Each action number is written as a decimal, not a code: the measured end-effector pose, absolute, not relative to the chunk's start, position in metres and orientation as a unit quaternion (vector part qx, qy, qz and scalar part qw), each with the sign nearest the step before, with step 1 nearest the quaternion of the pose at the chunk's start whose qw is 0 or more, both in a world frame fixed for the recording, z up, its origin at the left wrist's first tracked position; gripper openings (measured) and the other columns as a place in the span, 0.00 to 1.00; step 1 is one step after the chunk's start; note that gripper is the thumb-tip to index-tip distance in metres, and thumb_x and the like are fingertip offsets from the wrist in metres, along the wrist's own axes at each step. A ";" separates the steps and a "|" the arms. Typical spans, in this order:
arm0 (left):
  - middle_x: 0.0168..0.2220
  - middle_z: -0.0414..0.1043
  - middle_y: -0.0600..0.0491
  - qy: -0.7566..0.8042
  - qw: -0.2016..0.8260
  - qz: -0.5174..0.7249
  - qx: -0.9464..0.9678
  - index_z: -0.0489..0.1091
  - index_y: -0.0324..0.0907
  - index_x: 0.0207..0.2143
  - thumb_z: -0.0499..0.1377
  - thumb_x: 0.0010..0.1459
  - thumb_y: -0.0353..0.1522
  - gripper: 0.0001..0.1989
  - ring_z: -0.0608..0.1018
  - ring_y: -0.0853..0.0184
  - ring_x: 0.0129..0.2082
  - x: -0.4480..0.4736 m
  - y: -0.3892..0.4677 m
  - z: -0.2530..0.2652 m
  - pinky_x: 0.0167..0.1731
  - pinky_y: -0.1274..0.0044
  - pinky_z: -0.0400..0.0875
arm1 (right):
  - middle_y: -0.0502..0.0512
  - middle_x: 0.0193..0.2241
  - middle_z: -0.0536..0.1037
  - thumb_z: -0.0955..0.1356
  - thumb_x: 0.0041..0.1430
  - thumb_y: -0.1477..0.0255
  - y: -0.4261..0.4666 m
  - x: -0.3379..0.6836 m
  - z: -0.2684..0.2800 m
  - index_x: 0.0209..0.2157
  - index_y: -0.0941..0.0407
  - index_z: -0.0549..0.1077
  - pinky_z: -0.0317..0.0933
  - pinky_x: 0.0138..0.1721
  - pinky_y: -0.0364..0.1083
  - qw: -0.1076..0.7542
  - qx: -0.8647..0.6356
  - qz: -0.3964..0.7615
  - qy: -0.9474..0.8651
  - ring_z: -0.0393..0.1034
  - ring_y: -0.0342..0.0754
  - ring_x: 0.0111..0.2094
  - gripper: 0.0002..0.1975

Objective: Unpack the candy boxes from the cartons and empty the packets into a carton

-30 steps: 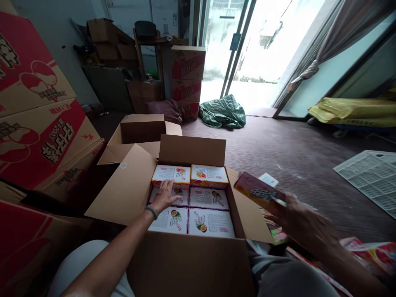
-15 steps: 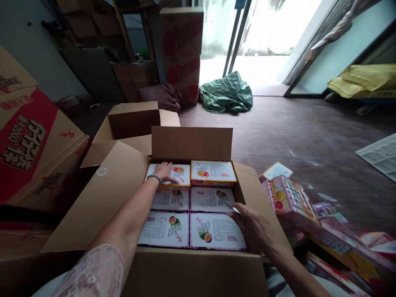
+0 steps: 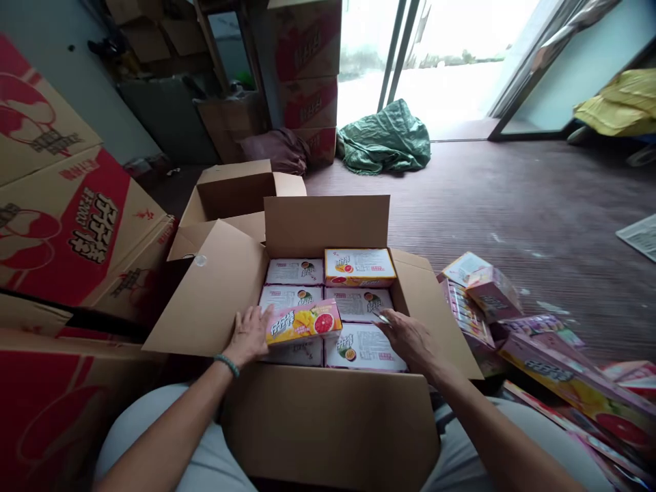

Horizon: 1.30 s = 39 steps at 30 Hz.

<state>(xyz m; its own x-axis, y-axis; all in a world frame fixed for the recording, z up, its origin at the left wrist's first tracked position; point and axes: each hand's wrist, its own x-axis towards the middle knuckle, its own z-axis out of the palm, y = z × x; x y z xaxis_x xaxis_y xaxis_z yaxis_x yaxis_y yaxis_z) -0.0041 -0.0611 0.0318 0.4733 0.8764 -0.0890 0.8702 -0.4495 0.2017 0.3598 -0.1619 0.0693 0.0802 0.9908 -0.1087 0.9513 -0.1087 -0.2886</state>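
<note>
One grapefruit-printed box (image 3: 302, 322) has come out of the far-left slot of my carton (image 3: 328, 424) and now tilts mid-frame, my left hand (image 3: 249, 336) gripping its end. Dark floor (image 3: 476, 198) spreads right; a green tarp (image 3: 384, 140) lies upper centre. My right hand (image 3: 410, 336), bent over the carton's right side, pinches a slim pale tool (image 3: 381, 317).

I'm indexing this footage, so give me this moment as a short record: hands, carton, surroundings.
Left hand: touching the left end of the pink-yellow box; exact grip unclear
Right hand: pinching a thin pale item, too small to identify
Carton: open, flaps spread, between the knees
Inside: purple-edged boxes; one orange-edged box at rear right, sitting higher
Floor, right: jumbled pile of boxes
Behind: second open carton; green tarp by the doorway
</note>
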 end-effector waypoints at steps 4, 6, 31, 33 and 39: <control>0.48 0.65 0.43 0.525 0.196 0.056 0.826 0.62 0.40 0.52 0.66 0.39 0.38 0.36 0.72 0.53 0.47 -0.016 -0.054 0.045 0.50 0.63 0.67 | 0.60 0.43 0.79 0.56 0.67 0.61 -0.172 0.350 0.080 0.51 0.55 0.64 0.61 0.36 0.46 0.103 -0.748 0.171 -0.632 0.74 0.52 0.39 0.18; 0.46 0.64 0.45 0.545 0.192 0.106 0.810 0.63 0.39 0.49 0.66 0.39 0.36 0.33 0.72 0.55 0.44 -0.011 -0.064 0.062 0.45 0.66 0.70 | 0.59 0.41 0.79 0.54 0.68 0.60 -0.182 0.343 0.094 0.51 0.55 0.63 0.61 0.35 0.46 0.135 -0.745 0.175 -0.630 0.74 0.52 0.38 0.19; 0.51 0.61 0.44 0.444 0.264 0.346 0.783 0.53 0.42 0.56 0.69 0.41 0.34 0.41 0.66 0.52 0.54 0.018 -0.192 0.054 0.55 0.59 0.66 | 0.59 0.33 0.79 0.58 0.62 0.80 -0.203 0.151 0.172 0.42 0.58 0.73 0.56 0.26 0.45 -0.180 -0.463 0.035 -0.867 0.74 0.52 0.31 0.15; 0.51 0.61 0.44 0.446 0.276 0.339 0.781 0.54 0.41 0.55 0.70 0.39 0.36 0.42 0.67 0.52 0.54 0.017 -0.190 0.056 0.54 0.60 0.66 | 0.60 0.33 0.79 0.58 0.62 0.81 -0.204 0.156 0.170 0.42 0.58 0.73 0.56 0.26 0.45 -0.187 -0.474 0.021 -0.860 0.75 0.52 0.32 0.15; 0.50 0.61 0.45 0.453 0.300 0.323 0.775 0.56 0.42 0.54 0.73 0.35 0.33 0.44 0.68 0.53 0.52 0.016 -0.187 0.065 0.53 0.60 0.68 | 0.60 0.34 0.78 0.58 0.65 0.77 -0.202 0.230 0.168 0.45 0.56 0.72 0.55 0.29 0.44 -0.204 -0.508 0.009 -0.837 0.74 0.51 0.34 0.14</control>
